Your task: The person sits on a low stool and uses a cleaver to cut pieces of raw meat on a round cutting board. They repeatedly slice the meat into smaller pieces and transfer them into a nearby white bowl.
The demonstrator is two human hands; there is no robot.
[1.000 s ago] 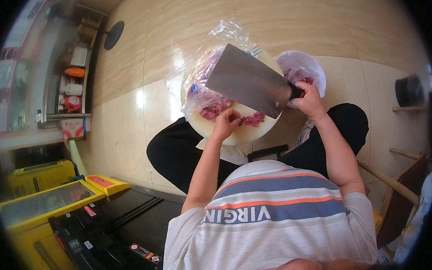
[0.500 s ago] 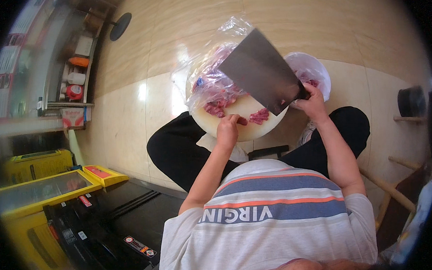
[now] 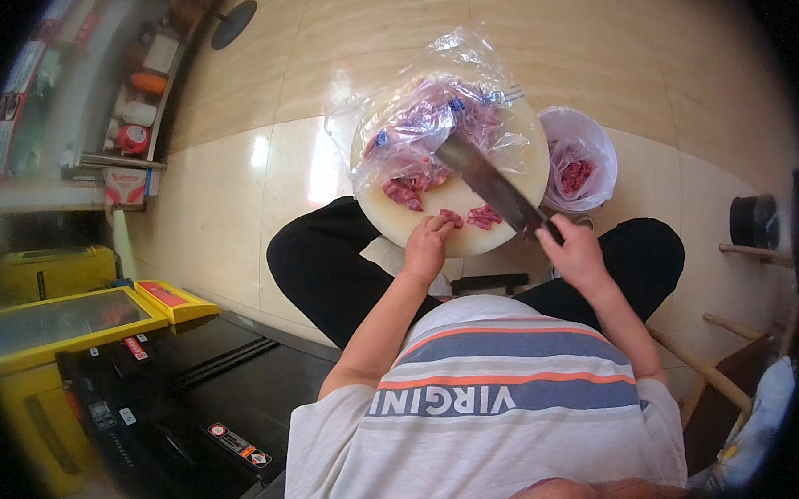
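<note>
A round pale cutting board (image 3: pixel 381 222) stands low before me. My right hand (image 3: pixel 573 253) grips a broad cleaver (image 3: pixel 495 187) by its handle, its blade tilted nearly edge-on above the board. My left hand (image 3: pixel 428 246) is closed at the board's near edge, its fingertips on a small strip of red meat (image 3: pixel 452 218). Cut meat pieces (image 3: pixel 484 216) lie just right of it, below the blade. Farther left sits another lump of meat (image 3: pixel 403 194). A crumpled clear plastic bag (image 3: pixel 430 128) with more meat covers the far part of the board.
Right of the board stands a white bucket (image 3: pixel 603 165) with cut meat inside. My dark-trousered knees flank the board. At the left are a black appliance (image 3: pixel 192 410), a yellow-framed case (image 3: pixel 73 322) and a shelf with goods (image 3: pixel 135 114). A wooden chair (image 3: pixel 703 365) stands at the right.
The cleaver has turned from showing its broad face to nearly edge-on and come down toward the board. Beside my left fingers, a meat strip now lies closer to the cut pieces.
</note>
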